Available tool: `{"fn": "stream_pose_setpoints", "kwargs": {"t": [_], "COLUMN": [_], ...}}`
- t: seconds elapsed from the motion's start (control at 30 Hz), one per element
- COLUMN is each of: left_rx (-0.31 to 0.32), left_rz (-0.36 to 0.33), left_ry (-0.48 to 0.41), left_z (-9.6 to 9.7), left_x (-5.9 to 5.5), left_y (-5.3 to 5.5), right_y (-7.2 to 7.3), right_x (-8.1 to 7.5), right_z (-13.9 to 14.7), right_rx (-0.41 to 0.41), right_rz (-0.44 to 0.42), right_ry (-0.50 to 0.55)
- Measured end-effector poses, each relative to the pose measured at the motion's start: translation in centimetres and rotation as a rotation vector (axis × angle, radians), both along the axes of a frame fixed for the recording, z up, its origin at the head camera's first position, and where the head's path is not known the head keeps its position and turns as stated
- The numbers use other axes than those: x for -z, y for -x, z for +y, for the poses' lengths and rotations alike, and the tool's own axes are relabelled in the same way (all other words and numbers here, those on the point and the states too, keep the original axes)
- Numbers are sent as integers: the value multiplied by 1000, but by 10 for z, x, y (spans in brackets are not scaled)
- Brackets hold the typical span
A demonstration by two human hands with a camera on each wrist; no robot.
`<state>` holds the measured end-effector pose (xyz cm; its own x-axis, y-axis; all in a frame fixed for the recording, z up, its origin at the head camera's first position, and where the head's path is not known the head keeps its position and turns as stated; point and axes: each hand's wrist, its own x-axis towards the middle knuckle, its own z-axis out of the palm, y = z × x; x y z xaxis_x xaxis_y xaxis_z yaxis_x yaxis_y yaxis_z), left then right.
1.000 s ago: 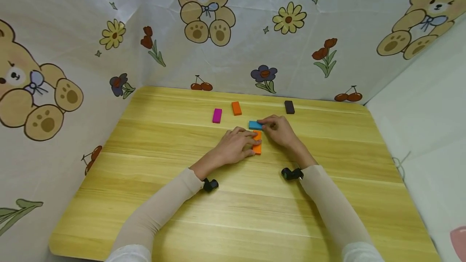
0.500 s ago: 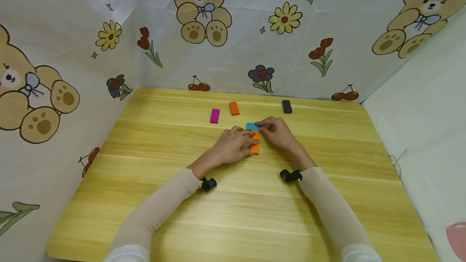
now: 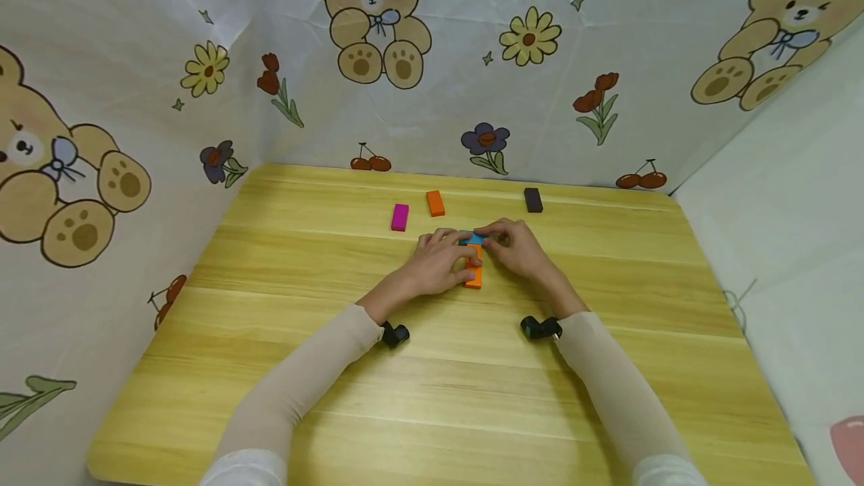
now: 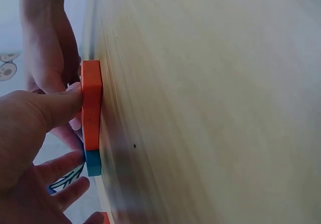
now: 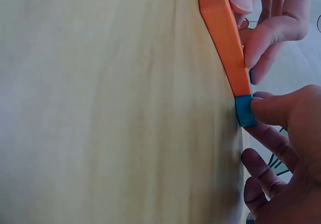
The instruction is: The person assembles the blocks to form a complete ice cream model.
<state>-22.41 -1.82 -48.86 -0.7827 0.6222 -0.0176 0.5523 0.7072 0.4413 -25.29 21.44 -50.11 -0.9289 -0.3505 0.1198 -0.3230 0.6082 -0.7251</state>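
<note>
A long orange block (image 3: 474, 282) lies lengthwise on the table, with a blue block (image 3: 475, 238) set crosswise at its far end. In the right wrist view the blue block (image 5: 245, 111) meets the end of the orange block (image 5: 223, 33). My left hand (image 3: 437, 265) rests its thumb and a finger on top of the orange block, and another finger reaches the blue one. My right hand (image 3: 518, 248) pinches the blue block at its right end between thumb and index finger. The other right-hand fingers (image 5: 258, 169) are spread beside it.
Farther back on the wooden table (image 3: 324, 388) lie a magenta block (image 3: 400, 217), a smaller orange block (image 3: 435, 203) and a black block (image 3: 533, 200). A white sheet with printed bears (image 3: 381, 28) rises behind the back edge.
The blue block has come nearer, up against the far end of the orange block, with my right hand on it. My left hand's upper finger has reached over the blue block.
</note>
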Motion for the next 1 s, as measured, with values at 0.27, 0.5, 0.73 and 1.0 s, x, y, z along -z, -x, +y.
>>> {"fn": "stream_pose_setpoints", "kwargs": {"t": [0.27,0.5,0.73,1.0], "left_rx": [-9,-10,-3,-10], "left_rz": [-3,-2,-7,1], "left_ry": [3,-7,-19,-22], "left_z": [-4,-5,-3,-5], "left_x": [3,8,6,4], "left_y": [-1,-2,-2,0], "right_y": [-2,3,17,38], "right_x": [5,6,-1,-10], "right_z": [-3,12,45,67], "right_rx": [-4,95,401,487], "right_rz": [8,-17,-82,-103], "right_ry": [-20,15,96,64]}}
